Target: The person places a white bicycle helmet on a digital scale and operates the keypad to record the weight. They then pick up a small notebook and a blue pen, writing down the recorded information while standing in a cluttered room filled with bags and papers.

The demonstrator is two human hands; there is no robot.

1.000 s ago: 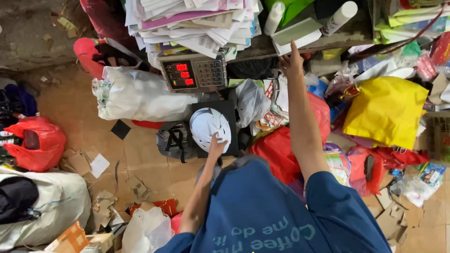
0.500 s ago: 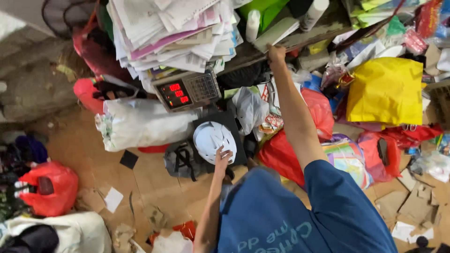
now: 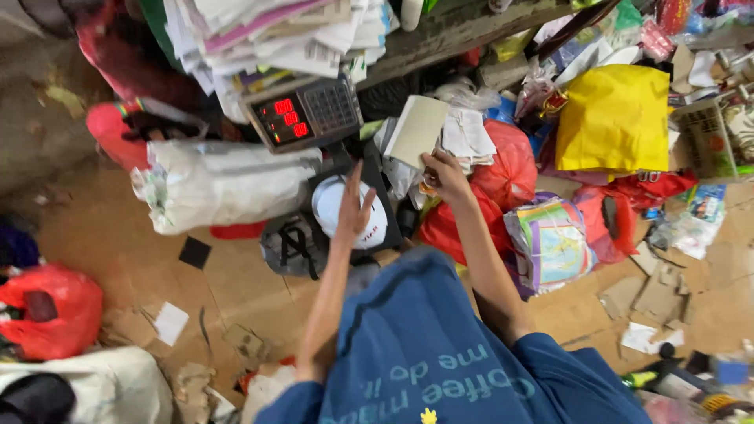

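At the far left of the frame a red plastic bag (image 3: 49,310) lies on the brown cardboard-strewn floor (image 3: 133,259), with a small black square (image 3: 194,252) and a scrap of white paper (image 3: 170,322) nearby. Right of these, a long white sack (image 3: 220,187) lies crosswise, its long axis running left to right, and above it, at upper left of centre, a leaning stack of papers (image 3: 275,35) overhangs a weighing scale (image 3: 305,111) whose display shows red digits. Just below the scale sits a white cap (image 3: 348,212) on a dark platform, and the left hand (image 3: 353,206) is spread over it, fingers open and fanned, palm resting on or just above the cap; it grips nothing that I can see. A little further right, at centre frame, the right hand (image 3: 448,174) is closed on the lower edge of a pale flat booklet (image 3: 418,130), pinching it between thumb and fingers. The booklet stands up and away from that hand toward the top of the frame, its long axis tilted slightly rightward, its upper end near the scale's keypad. It is up and to the right of the left hand, well apart from the cap, so the right hand is the nearer. Further right lie a red bag (image 3: 510,161), a bundle of colourful printed sheets (image 3: 550,243), and, at upper right, a bright yellow bag (image 3: 616,118).
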